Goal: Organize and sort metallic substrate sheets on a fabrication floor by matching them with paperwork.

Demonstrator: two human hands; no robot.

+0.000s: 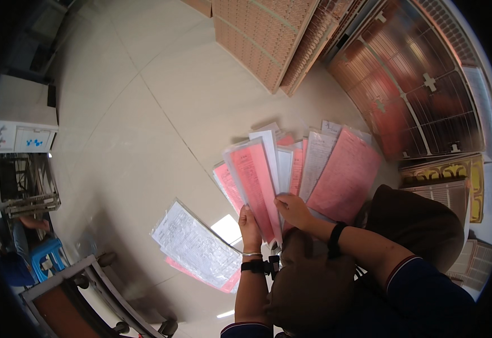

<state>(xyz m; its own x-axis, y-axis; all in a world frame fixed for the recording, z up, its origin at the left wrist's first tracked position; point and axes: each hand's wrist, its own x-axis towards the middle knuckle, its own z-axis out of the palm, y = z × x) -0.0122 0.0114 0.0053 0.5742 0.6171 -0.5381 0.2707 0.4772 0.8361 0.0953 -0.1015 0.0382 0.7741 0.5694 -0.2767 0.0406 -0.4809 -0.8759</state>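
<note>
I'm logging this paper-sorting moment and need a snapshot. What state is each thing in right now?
Fan of pink and white sheets: spread out, held up off the floor.
Left hand: closed on the fan's lower edge.
Right hand: fingers on the sheets near the middle of the fan.
Stack of sleeved papers: lying flat on the floor, untouched.
Perforated brown panels: leaning, stacked together.
Wheeled cart: standing, partly in view.
</note>
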